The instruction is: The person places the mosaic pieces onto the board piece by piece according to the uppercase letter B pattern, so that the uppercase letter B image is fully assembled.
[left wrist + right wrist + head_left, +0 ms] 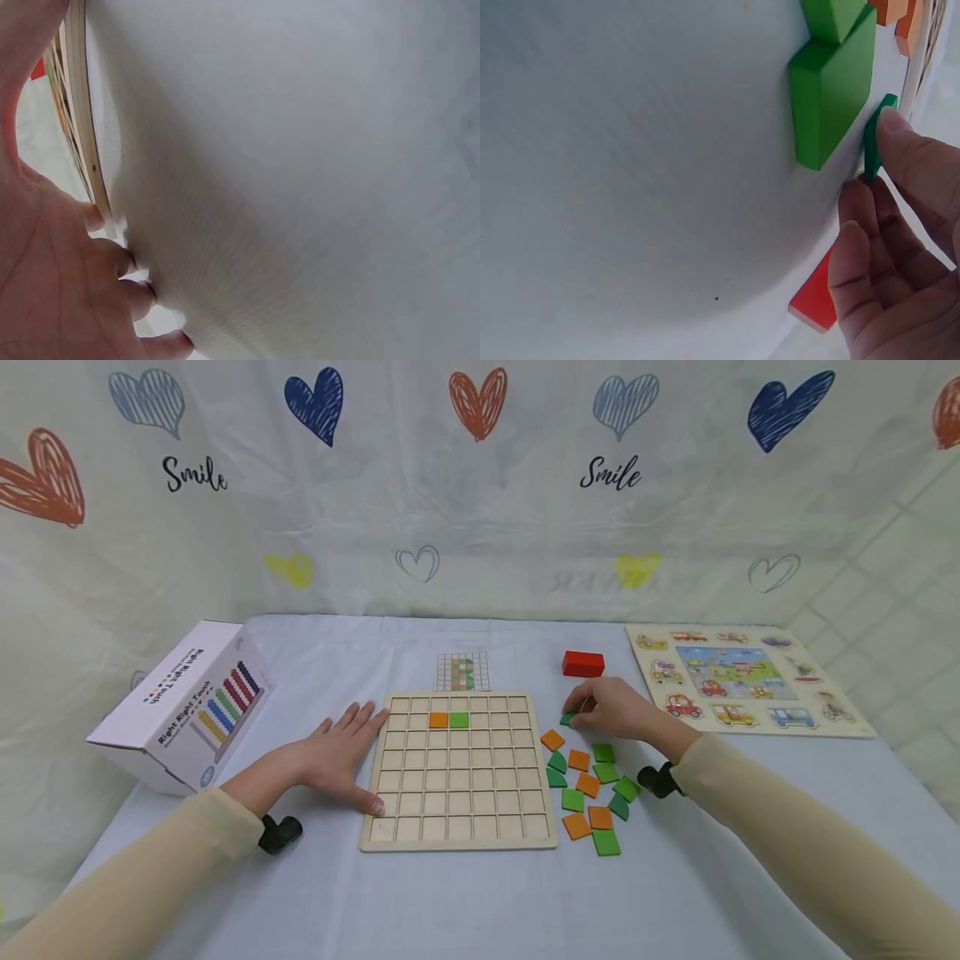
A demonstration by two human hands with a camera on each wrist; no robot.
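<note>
My left hand [333, 758] lies with spread fingers at the left edge of the wooden grid board [459, 781], its thumb and fingertips touching the rim. In the board's second row sit an orange square tile [438, 720] and a light green square tile [459, 720], side by side. Beyond the board's upper right corner, my right hand [613, 706] pinches a dark green tile [871, 139] between thumb and fingers, low over the table. Loose orange tiles [577, 825], light green tiles [606, 842] and dark green tiles [618, 806] lie scattered right of the board.
A small pattern card [442, 672] lies behind the board. To its right is a red block [582, 664], and farther right a vehicle picture puzzle [727, 672]. A white box [180, 706] stands at the left. A curtain with hearts [480, 485] hangs behind the table.
</note>
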